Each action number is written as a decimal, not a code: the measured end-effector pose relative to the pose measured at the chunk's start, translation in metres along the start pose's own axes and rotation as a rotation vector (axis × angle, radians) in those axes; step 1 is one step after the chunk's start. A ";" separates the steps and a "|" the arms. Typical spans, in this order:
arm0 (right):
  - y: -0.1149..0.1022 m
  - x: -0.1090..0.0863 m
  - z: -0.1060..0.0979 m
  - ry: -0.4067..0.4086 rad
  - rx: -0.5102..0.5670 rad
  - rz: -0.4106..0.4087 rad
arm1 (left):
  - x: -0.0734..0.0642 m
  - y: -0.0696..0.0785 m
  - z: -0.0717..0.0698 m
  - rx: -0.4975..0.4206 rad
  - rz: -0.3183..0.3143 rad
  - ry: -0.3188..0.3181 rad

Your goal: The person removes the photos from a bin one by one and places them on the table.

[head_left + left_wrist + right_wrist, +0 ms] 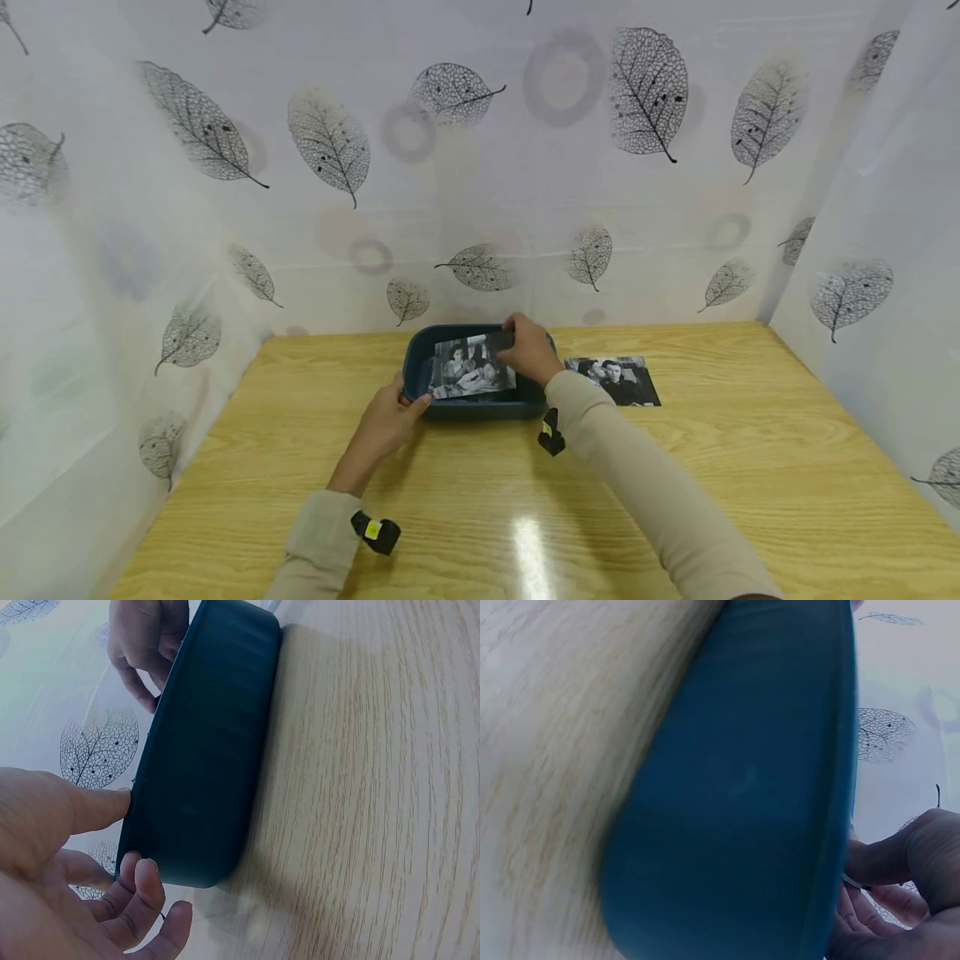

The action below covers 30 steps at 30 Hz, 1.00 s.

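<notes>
One black-and-white photo (471, 373) slants inside a dark blue tray (480, 411), between the left hand (390, 417), gripping the tray's near left corner, and the right hand (531, 348), pinching the photo's right end. Whether it touches the tray's floor is hard to tell. Round-cornered and smooth, the tray stands on the wood-grained tabletop (450, 492); a second photo (621, 383), flat and rectangular, lies to its right.

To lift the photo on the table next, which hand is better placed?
Probably the right hand: it is nearer that photo, though it pinches another print; the left hand, farther, holds the box.
</notes>
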State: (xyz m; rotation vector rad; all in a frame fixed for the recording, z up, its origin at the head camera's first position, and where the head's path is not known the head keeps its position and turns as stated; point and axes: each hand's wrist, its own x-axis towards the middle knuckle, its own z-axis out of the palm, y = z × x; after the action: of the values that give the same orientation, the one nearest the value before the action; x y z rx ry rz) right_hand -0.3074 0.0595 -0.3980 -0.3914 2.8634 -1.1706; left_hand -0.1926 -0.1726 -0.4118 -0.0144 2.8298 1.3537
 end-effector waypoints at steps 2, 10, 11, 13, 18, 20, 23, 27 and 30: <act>-0.002 -0.001 -0.003 0.007 0.012 -0.008 | 0.000 0.000 0.000 0.003 0.004 0.003; -0.005 -0.005 -0.018 0.006 0.097 -0.045 | 0.000 -0.002 0.000 0.006 0.014 0.000; -0.005 -0.004 -0.021 0.001 0.106 -0.043 | 0.000 -0.002 0.000 0.005 0.014 0.000; -0.005 -0.004 -0.027 -0.005 0.117 -0.038 | 0.000 -0.002 -0.001 0.005 0.012 -0.002; -0.003 -0.006 -0.047 -0.018 0.143 -0.011 | 0.000 -0.002 -0.001 0.006 0.015 -0.010; -0.001 -0.008 -0.057 -0.020 0.152 0.003 | 0.000 -0.002 0.000 0.008 0.021 -0.012; 0.005 -0.010 -0.073 -0.009 0.149 0.024 | 0.000 -0.002 0.000 0.011 0.027 -0.011; 0.014 -0.014 -0.094 0.002 0.156 0.052 | 0.001 -0.002 0.000 0.018 0.027 -0.007; 0.021 -0.017 -0.111 0.000 0.169 0.071 | 0.000 -0.001 -0.001 0.022 0.026 -0.003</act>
State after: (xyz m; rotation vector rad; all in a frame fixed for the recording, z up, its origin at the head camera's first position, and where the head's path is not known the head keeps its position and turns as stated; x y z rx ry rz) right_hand -0.3087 0.1546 -0.3343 -0.2814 2.7258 -1.3845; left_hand -0.1929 -0.1740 -0.4125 0.0246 2.8516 1.3260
